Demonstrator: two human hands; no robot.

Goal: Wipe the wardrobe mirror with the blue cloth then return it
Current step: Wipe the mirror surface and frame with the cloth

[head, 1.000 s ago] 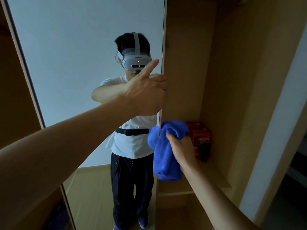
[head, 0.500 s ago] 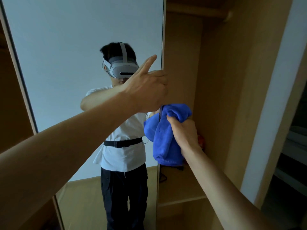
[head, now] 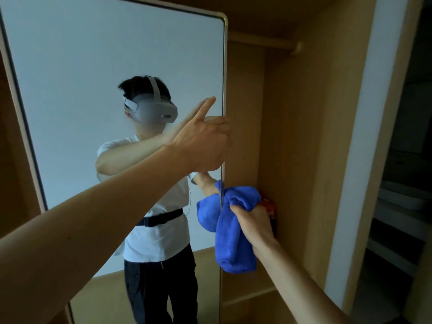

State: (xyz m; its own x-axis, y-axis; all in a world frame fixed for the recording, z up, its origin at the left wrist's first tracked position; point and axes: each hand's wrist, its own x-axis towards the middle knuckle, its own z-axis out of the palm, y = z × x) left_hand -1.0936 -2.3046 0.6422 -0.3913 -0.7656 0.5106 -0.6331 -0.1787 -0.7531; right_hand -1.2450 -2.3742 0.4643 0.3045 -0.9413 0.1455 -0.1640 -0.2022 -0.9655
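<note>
Two hands: both at the right edge of the mirror door, one above the other.
Right hand (head: pixel 253 220): fingers curled in a firm fistful round the bunched top of the soft blue microfibre cloth (head: pixel 231 242); rest of the cloth hanging loose below the fist.
Cloth position: against the door's right edge, about mid-height; a blue reflection beside it in the glass. Probably bunched to make a thick pad for rubbing.
Left hand (head: pixel 203 143): higher on the same edge, fingers wrapped round the frame, one digit, seemingly the thumb, raised over the glass. Most likely steadying the door against the push of wiping.
Tall wardrobe mirror with rounded corners and pale frame (head: pixel 93 66): broad glass to the left of both hands, reflecting the person; wiped or unwiped parts not distinguishable.
Light wooden wardrobe shelf (head: pixel 247 295): low, behind the door edge; a guess at the return spot.
Small red box (head: pixel 268 205): at the shelf's back, mostly hidden behind the fist.
Pale round hanging rail (head: pixel 264 40): across the top, bare.
</note>
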